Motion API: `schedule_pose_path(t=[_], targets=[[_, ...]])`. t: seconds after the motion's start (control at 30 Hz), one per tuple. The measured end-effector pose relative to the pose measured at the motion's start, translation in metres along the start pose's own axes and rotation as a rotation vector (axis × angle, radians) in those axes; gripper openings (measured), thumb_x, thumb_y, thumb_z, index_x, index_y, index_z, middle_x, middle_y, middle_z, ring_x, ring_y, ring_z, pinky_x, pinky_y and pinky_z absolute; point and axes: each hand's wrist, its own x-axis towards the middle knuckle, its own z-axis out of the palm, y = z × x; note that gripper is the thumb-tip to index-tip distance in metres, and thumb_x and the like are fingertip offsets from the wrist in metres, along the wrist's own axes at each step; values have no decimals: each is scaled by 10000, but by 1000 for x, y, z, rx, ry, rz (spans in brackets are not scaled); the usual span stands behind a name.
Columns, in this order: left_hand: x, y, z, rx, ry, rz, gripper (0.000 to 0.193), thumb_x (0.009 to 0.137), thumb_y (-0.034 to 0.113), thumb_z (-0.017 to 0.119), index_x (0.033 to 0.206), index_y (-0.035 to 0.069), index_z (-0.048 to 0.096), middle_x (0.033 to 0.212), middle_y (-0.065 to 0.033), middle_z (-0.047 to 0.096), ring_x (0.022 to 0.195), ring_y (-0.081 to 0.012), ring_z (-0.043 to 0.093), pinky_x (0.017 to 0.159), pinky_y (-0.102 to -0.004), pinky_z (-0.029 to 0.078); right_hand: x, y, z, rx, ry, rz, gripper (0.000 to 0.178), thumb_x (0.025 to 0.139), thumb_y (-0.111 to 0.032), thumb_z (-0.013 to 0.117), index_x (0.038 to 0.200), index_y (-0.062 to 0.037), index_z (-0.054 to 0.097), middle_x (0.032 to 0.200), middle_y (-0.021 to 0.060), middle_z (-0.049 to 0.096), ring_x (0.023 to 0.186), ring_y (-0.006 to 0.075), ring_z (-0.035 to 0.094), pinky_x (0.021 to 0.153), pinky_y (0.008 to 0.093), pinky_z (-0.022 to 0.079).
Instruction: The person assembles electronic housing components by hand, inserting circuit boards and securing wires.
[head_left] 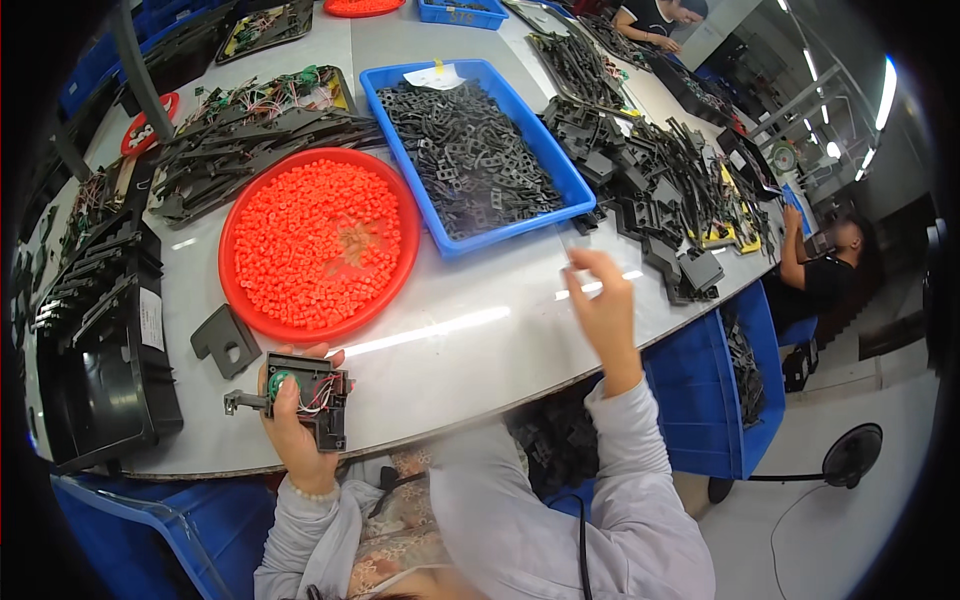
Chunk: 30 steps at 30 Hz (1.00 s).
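Note:
My left hand (292,440) grips a black plastic housing (328,430) at the table's front edge. Its open side faces up, showing a round green circuit board (282,384) under my thumb and red and white wires (320,395). A small black arm juts out of its left side. Above the table to the right, my right hand (607,310) is raised near the corner of a blue tray (455,245), fingertips drawn together as in a pinch. Slight blur hides what may be between them. Small black plastic parts (470,150) fill that tray.
A red round tray (235,310) of small orange-red pieces stands left of the blue one. Beside it lies a flat black cover (226,342). Black parts (650,200) are heaped at right, a black bin (100,400) stands at left, blue crates (700,400) below. Two people work farther off.

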Motion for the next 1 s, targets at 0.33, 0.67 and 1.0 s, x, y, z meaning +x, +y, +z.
schedule_pose_path(t=[0.33, 0.67, 1.0], targets=[[-4, -7, 4, -2, -151, -47, 357, 867, 179, 508, 1177, 35, 406, 1099, -236, 546, 1010, -354, 584, 743, -443, 550, 62, 134, -4, -448, -66, -102, 368, 675, -1, 608, 1041, -24, 570, 1238, 161, 481, 1128, 347, 454, 954, 387, 381], [-5, 3, -2, -58, -152, -9, 322, 860, 148, 483, 1140, 10, 403, 1079, -261, 545, 997, -356, 591, 762, -434, 551, 72, 106, -24, -48, -240, 14, 276, 704, 71, 501, 964, -1, 558, 1113, 129, 564, 1075, 297, 520, 906, 340, 408], [0, 0, -11, -74, -107, -14, 329, 865, 180, 497, 1155, 46, 421, 1097, -227, 554, 998, -358, 587, 743, -430, 556, 33, 88, -60, 191, -106, 268, 294, 735, 107, 464, 994, -2, 545, 988, 85, 589, 882, 162, 570, 789, 270, 436]])
